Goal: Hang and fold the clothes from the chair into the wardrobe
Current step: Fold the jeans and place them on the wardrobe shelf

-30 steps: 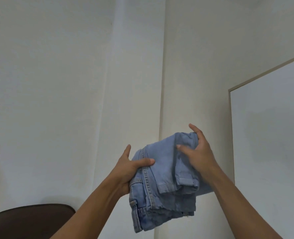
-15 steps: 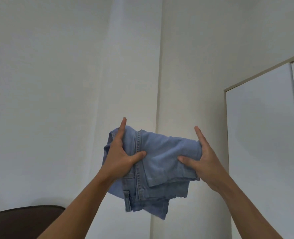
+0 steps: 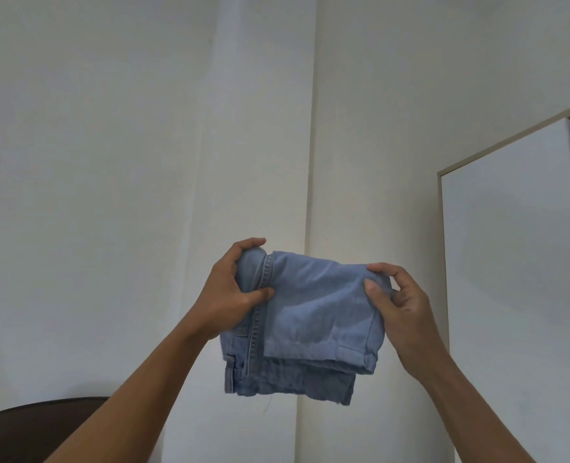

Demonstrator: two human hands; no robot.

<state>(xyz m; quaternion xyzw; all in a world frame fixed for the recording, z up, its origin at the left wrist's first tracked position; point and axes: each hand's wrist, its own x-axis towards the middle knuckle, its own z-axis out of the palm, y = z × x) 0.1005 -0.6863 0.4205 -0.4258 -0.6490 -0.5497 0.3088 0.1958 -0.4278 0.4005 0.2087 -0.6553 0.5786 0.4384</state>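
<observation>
A folded pair of light blue jeans [image 3: 310,315] hangs in the air in front of the wall corner, held up by both hands. My left hand [image 3: 231,292] grips its left upper corner, fingers curled over the top fold and thumb pressed on the front seam. My right hand [image 3: 398,309] pinches the right upper corner between thumb and fingers. The white wardrobe [image 3: 517,262] stands at the right with its doors closed. The dark brown chair [image 3: 26,426] back shows at the bottom left.
Plain white walls meet in a corner [image 3: 310,162] straight ahead, behind the jeans. The wardrobe's wooden frame edge runs along its top and left side.
Both hands have shifted from flat against the jeans' sides to curled around the top corners. The jeans now hang squarer and spread wider between the hands.
</observation>
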